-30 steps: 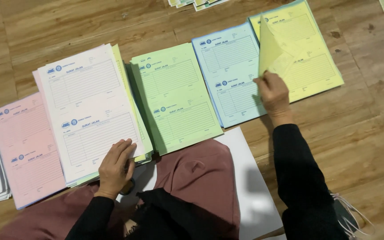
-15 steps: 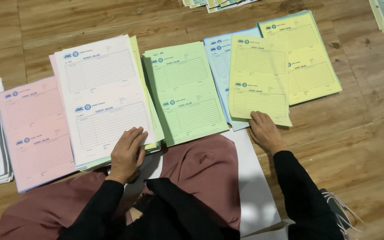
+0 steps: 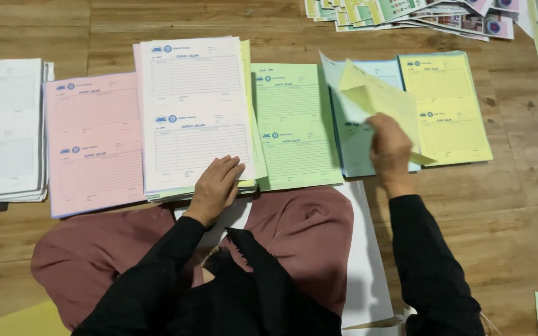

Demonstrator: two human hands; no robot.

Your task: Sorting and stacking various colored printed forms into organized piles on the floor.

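Currently collating forms: right hand (image 3: 391,149) pinching a yellow sheet (image 3: 375,99) plus a blue sheet (image 3: 334,78), lifted over the blue stack (image 3: 359,143). Left hand (image 3: 217,186) flat, open, pressing the white stack (image 3: 194,112). Likely next: green stack (image 3: 294,124); needs one sheet only, edges kept aligned.

A row of form stacks lies on the brown wooden floor (image 3: 518,205). From the left: white paper stack (image 3: 4,127), pink paper stack (image 3: 91,143), white-topped mixed stack (image 3: 194,112), green paper stack (image 3: 294,124), blue paper stack (image 3: 359,140), yellow paper stack (image 3: 449,106). The left hand (image 3: 216,186) rests on the mixed stack's near edge; the right hand (image 3: 390,149) holds a loose yellow sheet (image 3: 375,96) over the blue stack. Behind the row — at the far right — lies a fanned pile of printed sheets (image 3: 406,12).
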